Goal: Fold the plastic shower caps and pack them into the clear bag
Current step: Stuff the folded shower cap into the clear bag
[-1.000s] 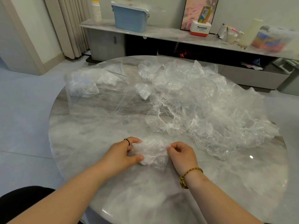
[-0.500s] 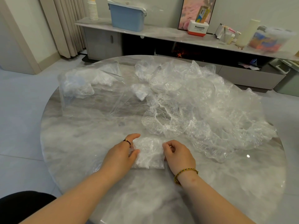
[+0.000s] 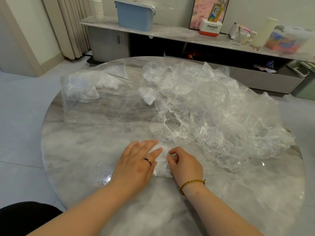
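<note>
Our left hand (image 3: 136, 165) presses the folded cap (image 3: 162, 166) onto the bench (image 3: 85, 150), fingers (image 3: 146, 145) straight; our right hand (image 3: 186, 166) pinches its edge, fingers curled.

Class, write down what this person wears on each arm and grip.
Left grip: a thin dark ring with a small yellow fleck on one finger. Right side: a braided yellow-green cord bracelet at the wrist. Both forearms are bare, with no sleeves or gloves.

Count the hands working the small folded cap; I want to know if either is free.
2: left hand flat on the cap's left side; right hand pinching its right edge.
</note>
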`<state>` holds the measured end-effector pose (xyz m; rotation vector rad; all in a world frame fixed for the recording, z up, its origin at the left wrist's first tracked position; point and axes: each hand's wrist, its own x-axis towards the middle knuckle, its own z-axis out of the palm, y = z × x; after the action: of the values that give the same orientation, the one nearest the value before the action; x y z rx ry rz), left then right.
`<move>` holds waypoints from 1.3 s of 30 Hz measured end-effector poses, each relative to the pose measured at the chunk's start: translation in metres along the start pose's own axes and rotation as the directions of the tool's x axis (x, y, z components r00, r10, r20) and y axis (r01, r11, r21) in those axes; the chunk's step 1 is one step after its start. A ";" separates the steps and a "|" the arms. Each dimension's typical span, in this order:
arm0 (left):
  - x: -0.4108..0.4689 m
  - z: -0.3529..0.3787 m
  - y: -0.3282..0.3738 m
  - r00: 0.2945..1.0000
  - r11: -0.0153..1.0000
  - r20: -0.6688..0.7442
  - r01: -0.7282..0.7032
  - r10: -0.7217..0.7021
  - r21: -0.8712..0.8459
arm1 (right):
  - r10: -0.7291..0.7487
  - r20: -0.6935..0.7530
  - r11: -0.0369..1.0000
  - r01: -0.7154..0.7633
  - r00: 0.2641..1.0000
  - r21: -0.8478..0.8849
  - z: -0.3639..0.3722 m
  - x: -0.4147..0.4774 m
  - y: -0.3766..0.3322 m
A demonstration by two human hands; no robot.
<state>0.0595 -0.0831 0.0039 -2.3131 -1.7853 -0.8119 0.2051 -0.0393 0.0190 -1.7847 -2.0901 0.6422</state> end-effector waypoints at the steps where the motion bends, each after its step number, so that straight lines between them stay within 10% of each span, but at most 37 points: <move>1: -0.001 0.002 0.003 0.997 0.999 0.065 -0.037 0.037 0.006 | -0.007 0.007 1.000 0.007 1.000 -0.011 0.000 0.000 -0.001; 7: -0.003 0.007 -0.001 0.919 0.994 0.381 0.078 -0.103 0.080 | 0.086 -0.077 0.978 -0.069 0.993 0.196 -0.004 0.006 0.002; 11: -0.005 0.012 -0.002 0.903 0.990 0.411 0.089 -0.125 0.106 | -0.397 -0.392 0.904 0.428 0.830 -0.008 0.012 0.003 -0.007; 14: -0.003 0.013 -0.001 0.882 0.977 0.430 0.139 -0.196 0.161 | -0.636 -0.257 0.771 0.588 0.727 -0.246 0.038 -0.002 -0.004; 39: 0.006 0.007 0.003 0.796 0.966 0.548 0.202 -0.257 0.159 | -0.435 0.161 0.818 0.464 0.886 -0.339 0.032 -0.003 -0.004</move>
<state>0.0659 -0.0761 0.0020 -2.4727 -2.3061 -0.0261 0.1855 -0.0465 -0.0060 -1.3429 -2.7008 0.1918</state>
